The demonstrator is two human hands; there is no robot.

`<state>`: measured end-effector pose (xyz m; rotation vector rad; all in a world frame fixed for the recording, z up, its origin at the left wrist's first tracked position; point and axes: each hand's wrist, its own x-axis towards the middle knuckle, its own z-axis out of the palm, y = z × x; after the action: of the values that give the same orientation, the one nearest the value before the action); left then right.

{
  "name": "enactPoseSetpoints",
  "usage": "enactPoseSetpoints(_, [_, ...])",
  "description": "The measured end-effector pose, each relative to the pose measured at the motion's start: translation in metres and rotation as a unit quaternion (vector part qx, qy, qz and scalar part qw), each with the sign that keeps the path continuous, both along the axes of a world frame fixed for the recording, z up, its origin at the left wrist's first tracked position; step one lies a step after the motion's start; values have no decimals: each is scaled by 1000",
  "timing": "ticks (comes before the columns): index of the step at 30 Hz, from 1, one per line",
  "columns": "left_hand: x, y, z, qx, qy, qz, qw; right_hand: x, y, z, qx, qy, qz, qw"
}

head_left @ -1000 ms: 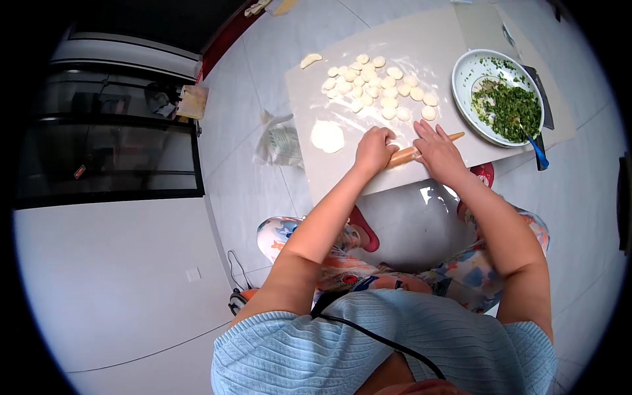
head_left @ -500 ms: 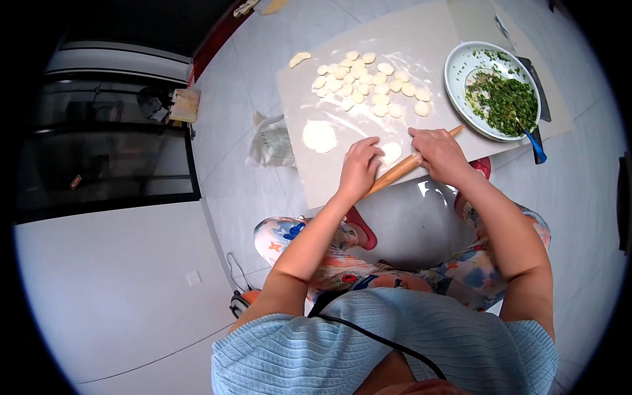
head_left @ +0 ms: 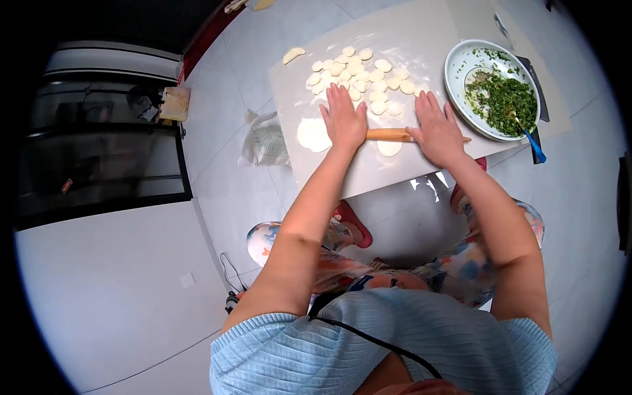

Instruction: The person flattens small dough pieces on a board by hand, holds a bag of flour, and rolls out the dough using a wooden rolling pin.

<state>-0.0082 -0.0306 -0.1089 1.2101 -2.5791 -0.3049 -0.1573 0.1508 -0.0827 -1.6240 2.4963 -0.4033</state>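
Note:
A wooden rolling pin (head_left: 388, 134) lies sideways across a small dough round (head_left: 389, 149) on the floured board. My left hand (head_left: 346, 122) rests flat over the pin's left end, fingers stretched away from me. On the right part of the pin, my right hand (head_left: 438, 131) is likewise open, palm down; a tip of wood shows beyond it. A larger rolled-out dough wrapper (head_left: 313, 135) lies left of my left hand. Ahead of both hands are several small dough pieces (head_left: 361, 76), some close to my left fingertips.
A white bowl (head_left: 449, 92) of chopped green filling (head_left: 503, 102), with a blue-handled utensil (head_left: 536, 150), stands at the right. One folded dumpling (head_left: 293, 55) lies at the far left of the board (head_left: 368, 181). A plastic bag (head_left: 266, 141) sits on the floor beside it.
Both hands have moved forward and flattened onto the rolling pin. The pin has swung from a slant to nearly level and now crosses the small dough round.

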Motion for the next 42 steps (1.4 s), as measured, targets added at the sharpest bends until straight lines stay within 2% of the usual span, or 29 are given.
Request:
enactPoseSetpoints(1, [9,9,0,2,1,-2,1000,3,7,0,2,1,-2,1000])
enactPoseSetpoints(4, [55,59,8,5,-56,-57,997,11,27,3,23,-30,87,995])
enactPoseSetpoints(6, [62,77,14,13,-80,-77,994,3,24,-1,10,-26,80,996])
enactPoseSetpoints(10, [-3,22,3,-24,-32,-53,998,-6,9,-7,-53,-22,36,998])
enactPoseSetpoints(12, [-34,-5,-4,-47,-4,-3,999,-15,4,-12,-84,-18,0,996])
enactPoseSetpoints(15, [-33,8,13,-16,-25,-23,999,-8,13,-4,-17,-36,-14,999])
enactPoseSetpoints(16, [-18,21,15,-27,-33,-47,998,-5,21,-7,1,-17,13,1000])
enactPoseSetpoints(17, [5,41,15,-28,-35,-48,998,0,26,-4,-1,-19,12,1000])
enactPoseSetpoints(19, [40,71,12,-2,-82,-58,995,4,32,2,6,-12,94,995])
enactPoseSetpoints(21, [40,62,3,-9,-67,-47,997,8,27,2,-15,-1,106,994])
enactPoseSetpoints(23, [25,37,-3,-19,-46,-32,998,4,11,3,-49,15,66,997])
enactPoseSetpoints(25, [-4,2,-7,-38,2,34,999,0,3,-5,-67,28,52,996])
enactPoseSetpoints(28, [-26,-1,4,-33,-4,9,999,-5,6,-11,-37,-12,6,999])
enactPoseSetpoints(31, [12,55,14,-21,-65,-52,996,-1,28,-7,-10,-46,-6,999])
enactPoseSetpoints(33, [47,91,14,5,-93,-53,994,2,39,-1,19,-10,64,998])
enactPoseSetpoints(34, [57,97,15,22,-90,-57,994,5,37,4,-2,-19,74,997])
enactPoseSetpoints(35, [57,92,11,27,-94,-58,994,7,33,3,2,-24,73,997])
enactPoseSetpoints(37, [42,65,1,0,-41,-14,999,4,17,3,-71,18,61,995])
enactPoseSetpoints(40, [-3,9,-2,-19,-15,28,999,-6,1,0,-75,6,24,997])
enactPoseSetpoints(42, [-11,5,0,-36,6,40,999,-10,4,-4,-71,-12,-4,997])
